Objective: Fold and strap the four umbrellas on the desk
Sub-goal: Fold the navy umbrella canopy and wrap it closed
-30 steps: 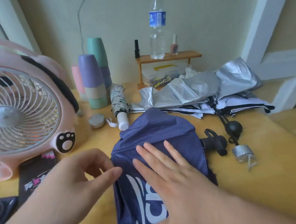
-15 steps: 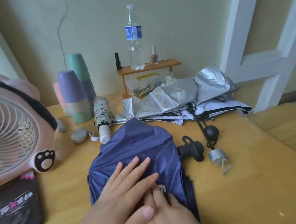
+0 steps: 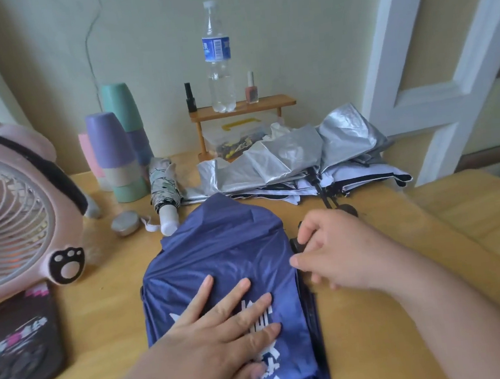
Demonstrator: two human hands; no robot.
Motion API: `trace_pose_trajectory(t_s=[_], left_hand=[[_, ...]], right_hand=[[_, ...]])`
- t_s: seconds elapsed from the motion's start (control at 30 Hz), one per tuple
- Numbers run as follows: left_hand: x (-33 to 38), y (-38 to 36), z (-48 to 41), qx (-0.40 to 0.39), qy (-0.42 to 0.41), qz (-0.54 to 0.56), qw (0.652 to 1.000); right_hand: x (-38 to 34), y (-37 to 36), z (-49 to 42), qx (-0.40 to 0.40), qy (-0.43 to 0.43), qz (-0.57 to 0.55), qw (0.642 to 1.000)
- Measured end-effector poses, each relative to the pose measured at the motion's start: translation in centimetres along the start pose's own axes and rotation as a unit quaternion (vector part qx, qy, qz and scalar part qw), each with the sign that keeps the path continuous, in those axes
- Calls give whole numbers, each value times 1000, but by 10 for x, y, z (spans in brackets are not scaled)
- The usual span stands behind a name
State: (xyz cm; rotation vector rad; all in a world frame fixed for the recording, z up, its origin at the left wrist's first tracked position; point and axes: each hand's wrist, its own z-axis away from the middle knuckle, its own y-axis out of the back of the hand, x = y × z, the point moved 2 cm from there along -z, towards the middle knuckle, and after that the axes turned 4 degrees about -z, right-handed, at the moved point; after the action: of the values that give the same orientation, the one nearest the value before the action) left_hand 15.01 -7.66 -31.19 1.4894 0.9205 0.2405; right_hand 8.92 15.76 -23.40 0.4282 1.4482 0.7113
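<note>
Navy umbrella (image 3: 218,254), on counter (image 3: 380,330): left hand (image 3: 213,326) flat upon it, fingers straight. Right hand (image 3: 338,251) at its right edge, fingers curled over black handle (image 3: 294,244), grip unclear. Lower end cut off.

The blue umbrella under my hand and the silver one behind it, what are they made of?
Blue umbrella: thin synthetic fabric, likely nylon or polyester; faint sheen, soft creases, printed white lettering. Silver umbrella: fabric with a metallic reflective coating, seemingly; crinkled panels catch bright highlights.
</note>
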Motion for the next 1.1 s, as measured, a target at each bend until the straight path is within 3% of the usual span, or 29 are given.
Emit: trace_pose_trajectory(t_s=[0.23,0.33,0.47,0.63,0.7,0.9,1.0,1.1], left_hand=[[10,-18,3,-45,-67,-40,996],[12,-25,0,-59,-53,-84,993],[9,-27,2,-52,-52,-136,988],[13,-21,8,-86,-20,-85,992],[16,-24,10,-96,-8,-56,994],[15,-22,10,-93,10,6,996],[15,-25,10,-100,7,-15,995],[15,-25,8,-106,5,-35,994]], right_hand=[[-8,-9,-14,165,63,-27,984],[-40,-7,-33,114,81,-8,990],[-81,-17,-79,9,-9,58,998],[-116,-29,-123,-78,-103,-175,976],[-125,-28,-129,-117,-123,-201,965],[-137,-23,-139,-183,-54,-268,944],[-145,-17,-142,-140,-19,-286,948],[-144,-11,-145,-85,25,-376,922]])
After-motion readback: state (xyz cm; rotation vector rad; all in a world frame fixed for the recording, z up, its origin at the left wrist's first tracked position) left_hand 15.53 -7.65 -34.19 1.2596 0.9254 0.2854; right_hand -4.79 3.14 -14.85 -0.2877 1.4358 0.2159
